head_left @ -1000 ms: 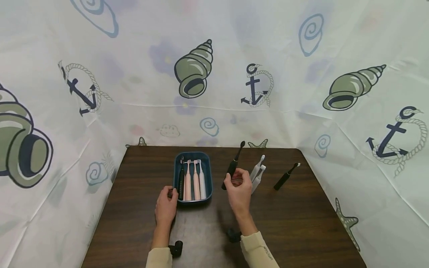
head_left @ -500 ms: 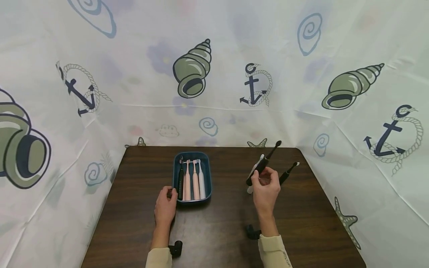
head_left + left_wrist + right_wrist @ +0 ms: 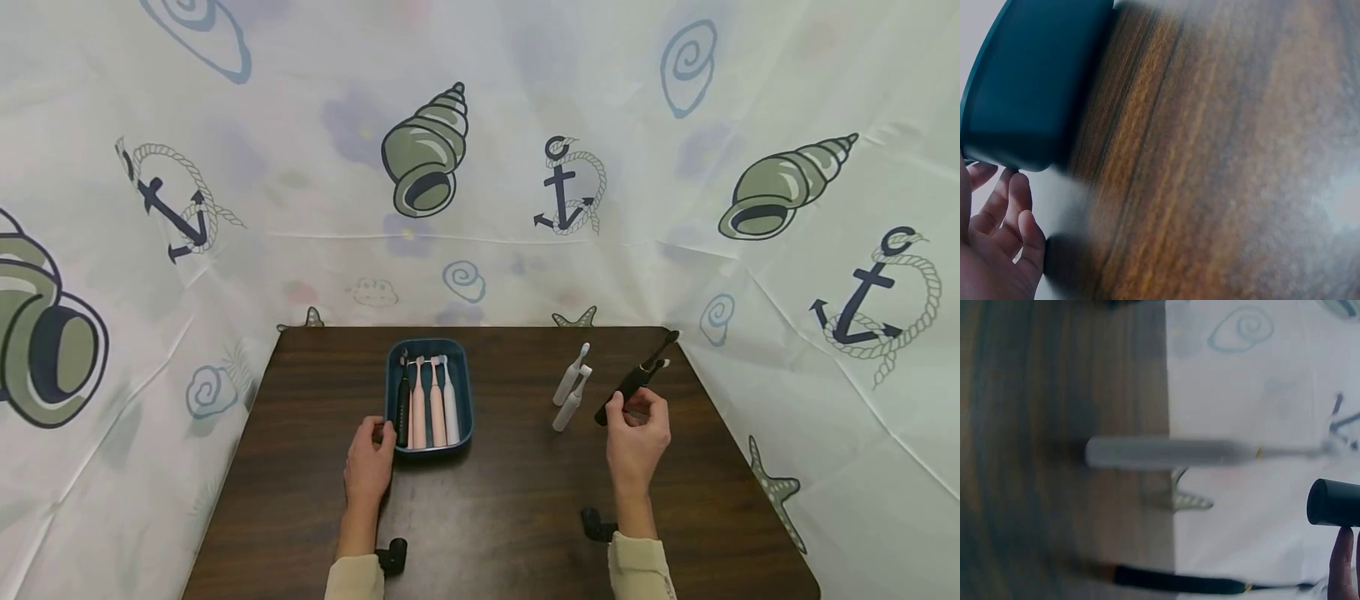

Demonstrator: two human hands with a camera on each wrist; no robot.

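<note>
My left hand (image 3: 381, 435) holds the near left corner of a blue tray (image 3: 466, 392), thumb on its rim. In the left wrist view the curled fingers (image 3: 1017, 206) lie against the tray's wall (image 3: 1029, 87). In the tray lie a black, two pink and a white toothbrush (image 3: 427, 402). My right hand (image 3: 627, 407) grips a black electric toothbrush (image 3: 628, 385) above the table's right side, head pointing far right. Its handle end (image 3: 1335, 502) shows in the right wrist view. A second black toothbrush (image 3: 1210, 584) lies on the table under it.
Two white toothbrushes (image 3: 572, 387) lie side by side on the dark wooden table (image 3: 487, 500), just left of my right hand. A sheet printed with shells and anchors (image 3: 480, 167) surrounds the table closely at the back and both sides.
My right hand has carried the black toothbrush rightward, from beside the tray past the white toothbrushes to the table's right side. The left hand has stayed at the tray.
</note>
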